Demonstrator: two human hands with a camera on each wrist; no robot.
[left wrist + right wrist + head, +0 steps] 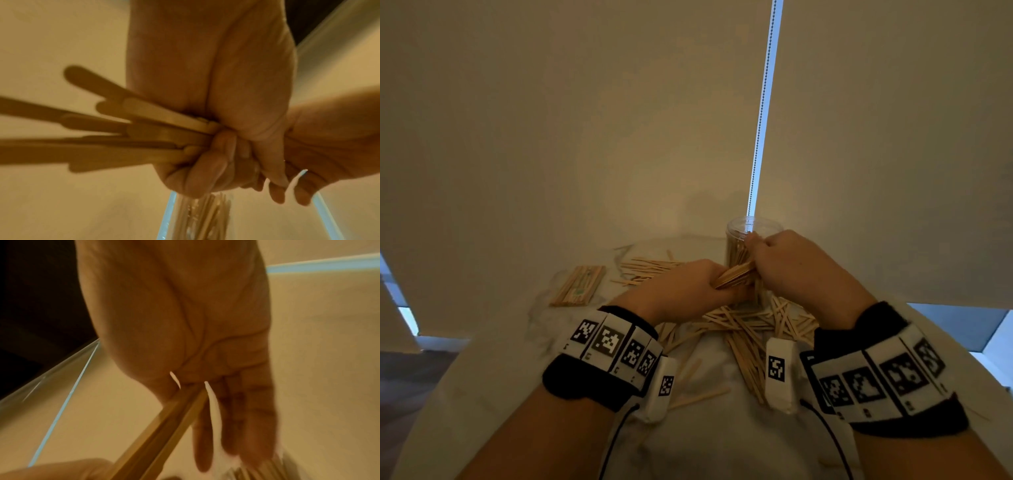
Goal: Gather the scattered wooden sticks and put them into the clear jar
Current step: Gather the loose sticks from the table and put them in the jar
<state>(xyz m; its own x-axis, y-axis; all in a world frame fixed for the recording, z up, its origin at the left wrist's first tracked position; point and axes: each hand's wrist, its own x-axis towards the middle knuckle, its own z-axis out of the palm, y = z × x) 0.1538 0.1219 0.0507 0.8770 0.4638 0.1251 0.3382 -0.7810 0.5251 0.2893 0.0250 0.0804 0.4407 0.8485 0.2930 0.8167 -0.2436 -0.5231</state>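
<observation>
My left hand (688, 287) grips a bundle of flat wooden sticks (732, 277) in a fist, just left of the clear jar (743, 229). In the left wrist view the bundle (144, 129) fans out leftward from the curled fingers (205, 175). My right hand (780, 263) holds the bundle's other end beside the jar. In the right wrist view those sticks (160, 431) run out between thumb and forefinger, and the other fingers (242, 418) point down. The jar (205, 219) stands upright at the table's far edge, packed with sticks.
Loose sticks (750, 329) lie heaped on the white table (705, 445) under and in front of my hands. More sticks (647, 267) lie at the back left. A flat wrapped packet of sticks (578, 286) sits far left. A blind's bead chain (763, 102) hangs behind the jar.
</observation>
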